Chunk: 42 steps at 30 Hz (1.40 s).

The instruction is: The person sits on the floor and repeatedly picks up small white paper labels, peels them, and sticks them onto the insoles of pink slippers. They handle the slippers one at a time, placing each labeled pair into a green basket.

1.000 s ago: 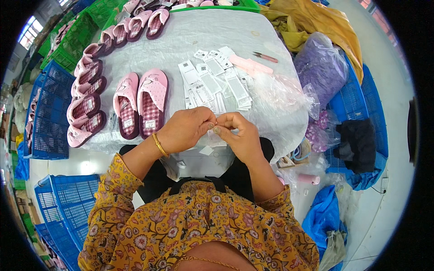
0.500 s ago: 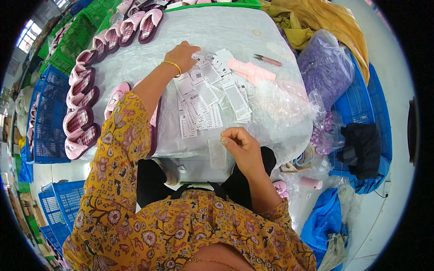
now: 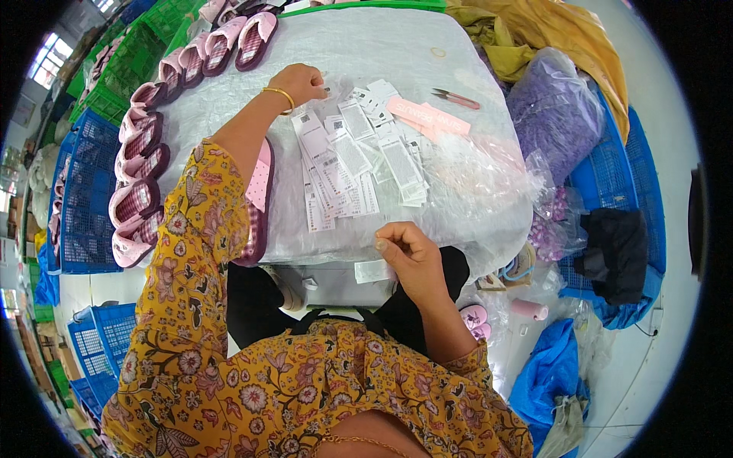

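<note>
My left hand [image 3: 299,84], with a yellow bangle at its wrist, reaches to the upper left of a loose pile of white printed tags [image 3: 347,156]. Its fingertips are closed at the edge of some clear plastic; what they pinch is too small to make out. My right hand [image 3: 412,256] is at the table's near edge, thumb and fingers pinching a small whitish tag [image 3: 372,271] that hangs over the edge. A pink slipper with a dark red sole [image 3: 259,202] lies beside my left arm, which partly covers it.
Pink slippers [image 3: 137,206] line the left edge of the plastic-covered table [image 3: 366,38]. Tweezers-like snips [image 3: 456,98], pink printed strips [image 3: 427,116] and clear plastic bags [image 3: 489,172] lie right of the tags. Blue crates [image 3: 88,198] flank the table; a purple-filled bag [image 3: 553,114] sits right.
My left hand has drawn in its fingers and shifted slightly left and up. The tag in my right hand has swung from hanging long to a shorter, sideways position.
</note>
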{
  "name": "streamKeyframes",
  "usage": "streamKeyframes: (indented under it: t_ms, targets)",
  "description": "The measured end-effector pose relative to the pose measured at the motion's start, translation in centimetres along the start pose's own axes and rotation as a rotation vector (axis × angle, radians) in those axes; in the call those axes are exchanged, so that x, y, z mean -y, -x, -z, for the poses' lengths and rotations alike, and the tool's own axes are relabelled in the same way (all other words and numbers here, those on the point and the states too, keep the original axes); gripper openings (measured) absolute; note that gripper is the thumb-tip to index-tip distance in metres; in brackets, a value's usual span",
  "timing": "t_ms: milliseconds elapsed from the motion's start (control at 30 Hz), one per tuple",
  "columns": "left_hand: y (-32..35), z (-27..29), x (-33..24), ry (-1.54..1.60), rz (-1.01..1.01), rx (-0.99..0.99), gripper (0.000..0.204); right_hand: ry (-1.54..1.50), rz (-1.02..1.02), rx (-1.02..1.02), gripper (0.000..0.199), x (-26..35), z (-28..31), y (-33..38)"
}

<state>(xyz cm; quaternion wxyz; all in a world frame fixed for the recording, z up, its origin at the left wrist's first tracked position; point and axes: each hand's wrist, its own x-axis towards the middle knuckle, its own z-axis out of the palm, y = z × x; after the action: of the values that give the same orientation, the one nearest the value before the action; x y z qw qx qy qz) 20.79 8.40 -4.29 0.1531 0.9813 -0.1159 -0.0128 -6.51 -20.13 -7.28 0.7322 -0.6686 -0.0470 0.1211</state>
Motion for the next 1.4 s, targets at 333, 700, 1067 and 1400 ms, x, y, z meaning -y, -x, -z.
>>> streamKeyframes:
  t_ms: [333,700,1067,1400]
  targets:
    - [4.8,4.3,-3.0,0.097,-0.094,0.100,0.031,-0.016,-0.021,0.061,0.014,1.0,-1.0,1.9]
    - [20.0,2.3,-11.8,0.650,-0.175,-0.006,0.022,0.072,0.159,-0.127,0.039,4.7,-3.2,-1.3]
    - [17.5,-0.6,-9.0,0.107,-0.218,-0.161,0.019,0.084,0.120,-0.177,0.043,3.7,-4.2,-2.6]
    - [18.5,1.6,-9.2,0.385,-0.070,0.008,0.021,0.068,0.122,-0.135,0.044,4.1,-4.4,-3.0]
